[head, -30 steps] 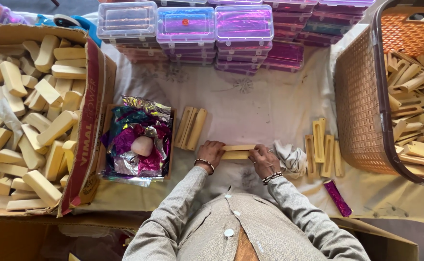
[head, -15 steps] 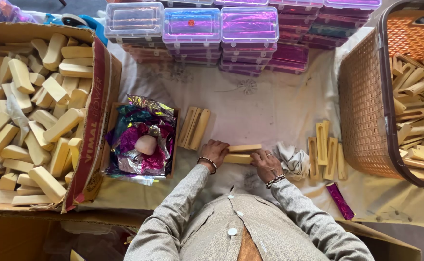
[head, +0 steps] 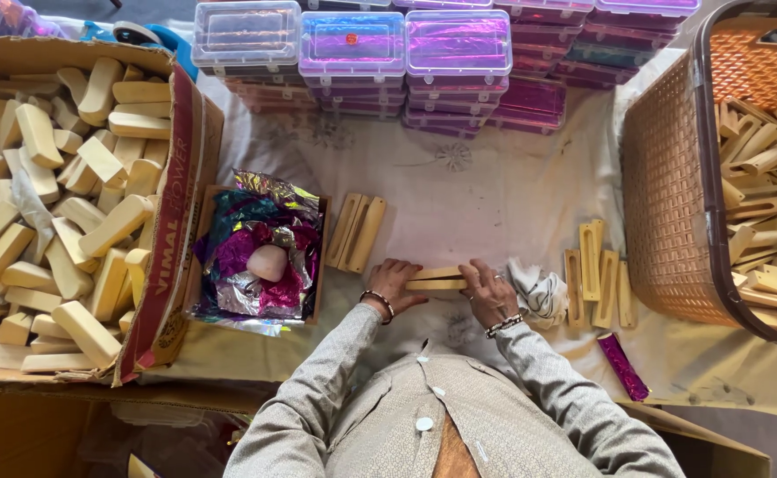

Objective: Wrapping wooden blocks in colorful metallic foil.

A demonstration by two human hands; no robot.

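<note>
Your left hand [head: 394, 281] and right hand [head: 487, 288] grip the two ends of a pale wooden block [head: 436, 280], fingers curled over it. It lies flat on the white cloth [head: 486, 199] right in front of you. It looks like two slim halves stacked edge to edge, so keep even pressure from both ends, edges flush, and don't let one half slide on the other.

The block is long, narrow, light yellow wood, smooth faces, square ends. Can't tell whether there's a groove inside.

Just left of your left hand: three similar blocks [head: 357, 232] leaning together. Past those, a small tray of crumpled shiny foil [head: 260, 252] with a pinkish lump on top. Just right of your right hand: a crumpled white rag [head: 539, 292], then slotted wooden pieces [head: 594, 281] in a row and a purple foil stick [head: 623, 366].

Far left: cardboard box [head: 171, 230] full of blocks. Far right: brown basket [head: 672, 195] of wooden pieces. Ahead: stacked clear plastic boxes [head: 353, 44].
</note>
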